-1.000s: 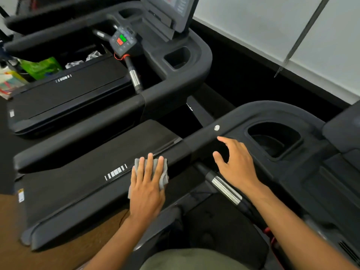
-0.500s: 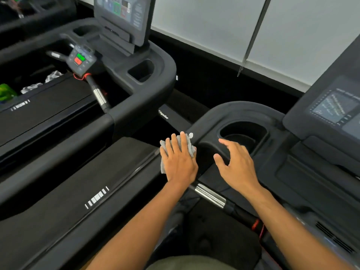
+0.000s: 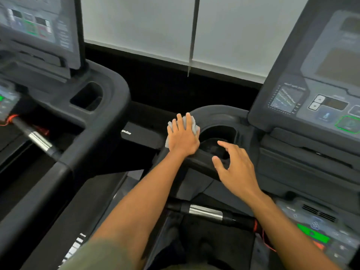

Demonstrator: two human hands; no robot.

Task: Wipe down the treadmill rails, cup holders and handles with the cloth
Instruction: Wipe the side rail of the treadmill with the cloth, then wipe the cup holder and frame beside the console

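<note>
My left hand (image 3: 183, 138) lies flat on a grey cloth (image 3: 193, 124), pressing it against the curved black rail (image 3: 214, 112) of the treadmill, just left of the round cup holder (image 3: 218, 136). Most of the cloth is hidden under the palm; its edges show past the fingertips and at the left. My right hand (image 3: 236, 168) hovers with fingers spread over the near rim of the cup holder and holds nothing. A black handle with a silver band (image 3: 205, 212) runs below both forearms.
The treadmill's console (image 3: 315, 98) rises at the right, with a lower control panel (image 3: 315, 232) and a red cord. A second treadmill stands at the left with its own rail (image 3: 109, 121), cup holder (image 3: 88, 98), screen and handle (image 3: 39, 140). A white wall is behind.
My left hand has slid the cloth forward along the side rail, up to the curved corner beside the cup holder. My right hand has moved forward with it, over the cup holder's rim.
</note>
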